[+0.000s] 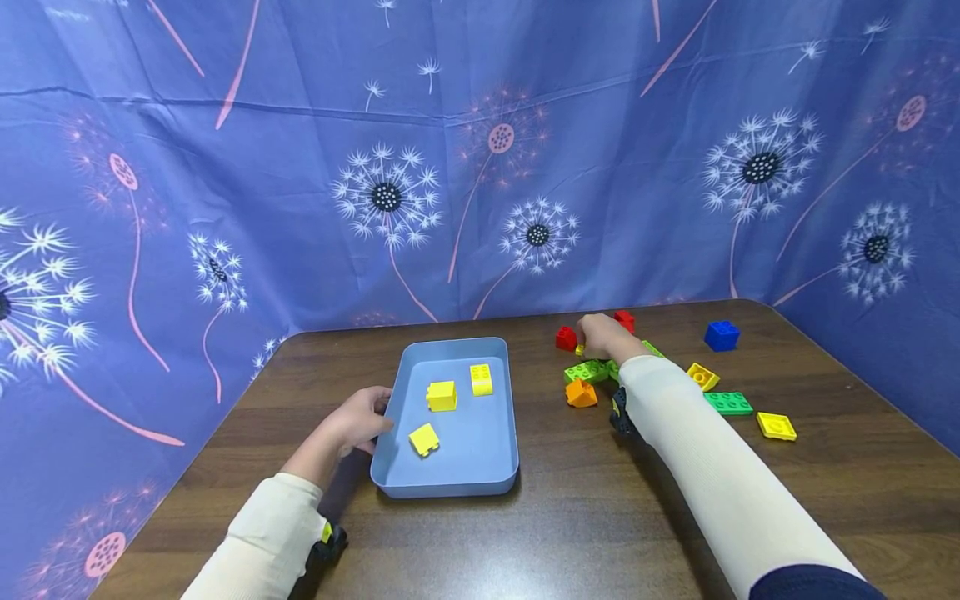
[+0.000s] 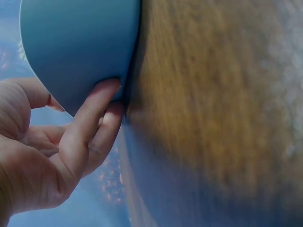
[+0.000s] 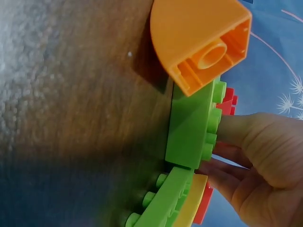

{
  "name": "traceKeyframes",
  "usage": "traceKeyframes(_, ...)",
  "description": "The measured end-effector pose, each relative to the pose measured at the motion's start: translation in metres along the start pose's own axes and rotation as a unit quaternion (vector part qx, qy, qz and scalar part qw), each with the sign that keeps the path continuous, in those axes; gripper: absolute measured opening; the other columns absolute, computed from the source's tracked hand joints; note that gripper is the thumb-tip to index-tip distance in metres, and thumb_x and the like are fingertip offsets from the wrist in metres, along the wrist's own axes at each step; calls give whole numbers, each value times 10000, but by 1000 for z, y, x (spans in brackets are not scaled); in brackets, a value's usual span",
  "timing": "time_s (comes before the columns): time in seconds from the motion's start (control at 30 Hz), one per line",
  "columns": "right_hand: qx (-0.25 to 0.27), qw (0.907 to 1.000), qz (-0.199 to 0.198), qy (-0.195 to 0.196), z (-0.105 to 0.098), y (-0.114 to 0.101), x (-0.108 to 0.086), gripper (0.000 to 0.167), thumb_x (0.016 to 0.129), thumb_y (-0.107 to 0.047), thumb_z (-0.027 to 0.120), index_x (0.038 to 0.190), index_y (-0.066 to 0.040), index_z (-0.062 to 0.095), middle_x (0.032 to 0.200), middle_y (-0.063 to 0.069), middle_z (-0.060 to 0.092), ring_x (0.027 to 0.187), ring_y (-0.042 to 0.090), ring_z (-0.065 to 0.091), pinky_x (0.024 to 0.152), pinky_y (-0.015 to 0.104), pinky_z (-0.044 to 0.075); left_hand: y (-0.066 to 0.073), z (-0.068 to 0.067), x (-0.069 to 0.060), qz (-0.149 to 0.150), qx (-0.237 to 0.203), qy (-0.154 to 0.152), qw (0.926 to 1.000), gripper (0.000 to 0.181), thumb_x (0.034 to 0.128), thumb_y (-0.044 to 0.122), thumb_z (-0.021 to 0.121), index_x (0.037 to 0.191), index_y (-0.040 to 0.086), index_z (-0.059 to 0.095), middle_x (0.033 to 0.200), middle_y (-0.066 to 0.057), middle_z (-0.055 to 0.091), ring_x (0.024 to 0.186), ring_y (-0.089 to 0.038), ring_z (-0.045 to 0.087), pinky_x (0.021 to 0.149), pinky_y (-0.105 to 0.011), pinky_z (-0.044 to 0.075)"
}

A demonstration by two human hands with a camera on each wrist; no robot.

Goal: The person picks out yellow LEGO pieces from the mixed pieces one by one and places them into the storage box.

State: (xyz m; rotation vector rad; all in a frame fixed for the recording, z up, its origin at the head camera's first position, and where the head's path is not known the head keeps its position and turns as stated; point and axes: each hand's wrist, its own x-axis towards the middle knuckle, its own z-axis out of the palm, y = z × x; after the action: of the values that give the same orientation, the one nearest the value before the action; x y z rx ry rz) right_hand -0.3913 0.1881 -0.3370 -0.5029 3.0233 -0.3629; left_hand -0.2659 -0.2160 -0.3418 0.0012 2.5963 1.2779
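My left hand [image 1: 363,419] grips the left wall of a blue-grey tray [image 1: 512,425]. In the left wrist view, fingertips press the tray's outer side while the thumb goes over its rim. Inside the tray lie three yellow bricks, one of them a block [image 1: 442,396] near the middle. My right hand [image 1: 603,336] reaches down among loose bricks at the back, its fingertips pinching a small yellow brick [image 1: 580,350], mostly hidden. A green brick [image 3: 191,127] and an orange curved brick [image 3: 203,35] stand in front of those fingers. A red brick [image 1: 566,338] lies just left.
Right of the right forearm are a blue brick [image 1: 722,335], a yellow brick [image 1: 702,377], a green brick [image 1: 727,403] and a flat yellow brick [image 1: 776,426]. Another red brick [image 1: 624,320] sits behind the right hand. A blue dandelion-print cloth [image 1: 600,167] hangs behind the wooden table [image 1: 570,508].
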Motion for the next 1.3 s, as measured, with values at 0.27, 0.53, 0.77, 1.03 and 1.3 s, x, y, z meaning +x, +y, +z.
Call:
traceKeyframes(0.27,-16,9999,-108,-52,-1,-1,-2,46,793,11,685,818,22,649,755,83,605,712,247,537,658,345,501,-2,1,1,-15,-51,-31,10000,613,809,-96,537,1404,-96,394,1197,-258,562,908,-302,647,600,-452,597)
traceKeyframes(0.53,-3,9994,-318,131,-10,-4,-4,81,778,45,679,851,18,659,816,98,635,757,258,573,695,388,536,-2,-1,0,45,-41,-96,9999,608,816,-93,533,1404,-109,381,1195,-274,560,912,-315,652,606,-464,597)
traceKeyframes(0.77,-62,9972,-678,306,-23,-8,-12,88,772,44,697,851,9,680,818,93,654,769,261,599,703,409,540,-3,-1,1,-2,-43,-48,10000,605,815,-95,537,1400,-112,385,1202,-284,563,901,-321,660,600,-458,598)
traceKeyframes(1.03,-142,9906,-1251,539,-32,-18,-24,115,739,12,737,842,3,686,823,93,669,719,262,616,687,411,548,-2,-1,0,32,-79,-98,9999,622,802,-102,527,1406,-110,375,1212,-290,553,910,-331,656,605,-468,596)
traceKeyframes(1.3,-23,9799,-1946,444,-37,-44,-39,116,768,16,733,865,-40,707,839,54,684,759,206,618,718,380,560,0,0,1,-33,-71,-77,9999,622,803,-108,527,1408,-101,382,1209,-280,549,904,-315,651,602,-458,597)
